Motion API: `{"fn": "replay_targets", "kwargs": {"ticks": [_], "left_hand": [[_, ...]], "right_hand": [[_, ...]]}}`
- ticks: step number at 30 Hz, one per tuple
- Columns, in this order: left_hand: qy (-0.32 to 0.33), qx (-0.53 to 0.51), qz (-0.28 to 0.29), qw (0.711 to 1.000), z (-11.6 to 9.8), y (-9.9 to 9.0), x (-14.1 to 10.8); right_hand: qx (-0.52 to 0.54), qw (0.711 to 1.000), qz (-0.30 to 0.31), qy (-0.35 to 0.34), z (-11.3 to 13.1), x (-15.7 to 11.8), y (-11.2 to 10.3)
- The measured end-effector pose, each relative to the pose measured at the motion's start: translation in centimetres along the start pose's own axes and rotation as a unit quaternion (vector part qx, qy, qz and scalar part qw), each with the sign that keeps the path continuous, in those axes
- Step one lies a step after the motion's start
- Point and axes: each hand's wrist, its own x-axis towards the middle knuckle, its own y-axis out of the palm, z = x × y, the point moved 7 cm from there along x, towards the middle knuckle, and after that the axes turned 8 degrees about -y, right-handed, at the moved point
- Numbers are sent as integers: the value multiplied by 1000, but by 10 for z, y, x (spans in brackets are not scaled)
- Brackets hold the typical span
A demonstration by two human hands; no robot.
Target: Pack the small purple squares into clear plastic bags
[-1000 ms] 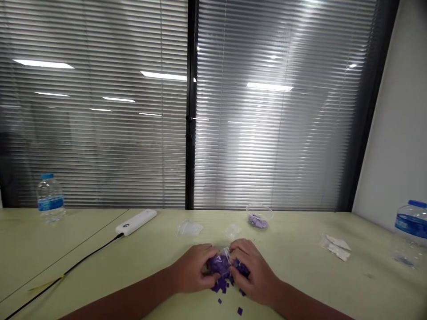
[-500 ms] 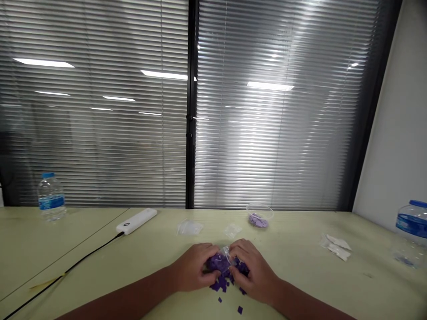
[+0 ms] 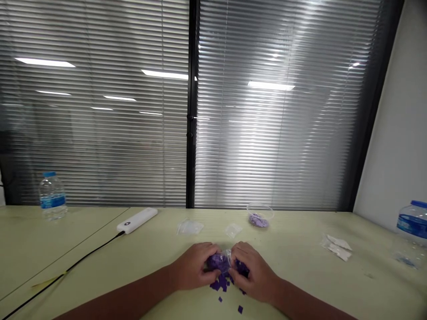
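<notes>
Between my hands is a small clear plastic bag (image 3: 219, 262) filled with dark purple square pieces. My left hand (image 3: 196, 267) is closed around the bag's filled body. The fingers and thumb of my right hand (image 3: 251, 272) pinch the bag's clear end. More purple squares (image 3: 222, 282) lie in a loose pile on the table under the bag, partly hidden by my hands. One stray square (image 3: 240, 309) rests nearer to me. Some dark purple pieces also show beneath my right palm; whether it touches them I cannot tell.
Beyond my hands lie flat clear bags (image 3: 190, 227) and a smaller one (image 3: 233, 230). A clear round tub (image 3: 260, 213) holds lilac pieces. A white power bank (image 3: 137, 220) with a black cable is at left. Water bottles (image 3: 52, 201) flank the table; white packets (image 3: 336, 246) lie right.
The bag's clear end has shifted slightly and looks more gathered between my right fingers. Both hands stay almost in place, still gripping the bag.
</notes>
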Motion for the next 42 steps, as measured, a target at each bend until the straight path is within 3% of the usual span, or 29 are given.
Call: {"fn": "replay_targets", "kwargs": {"ticks": [9,13,17,21,24,32,42], "left_hand": [[10,-27,7,1000,-5,-5,-3],[-25,-89,13,996,-1,-7,-2],[-73,-144,44,986,10,0,1],[-87,-105,35,990,19,3,6],[-91,-99,38,990,22,4,7],[-4,-10,20,1000,8,2,5],[9,-12,4,1000,6,1,4]], "right_hand": [[-5,1000,28,-11,0,0,6],[-3,1000,-16,-2,-3,-1,-1],[27,995,-74,67,-15,-3,-11],[67,987,-95,112,-22,-3,-15],[75,989,-83,100,-20,-3,-14],[49,998,-42,12,-4,-1,-8],[11,998,-56,28,-11,-4,-8]]}}
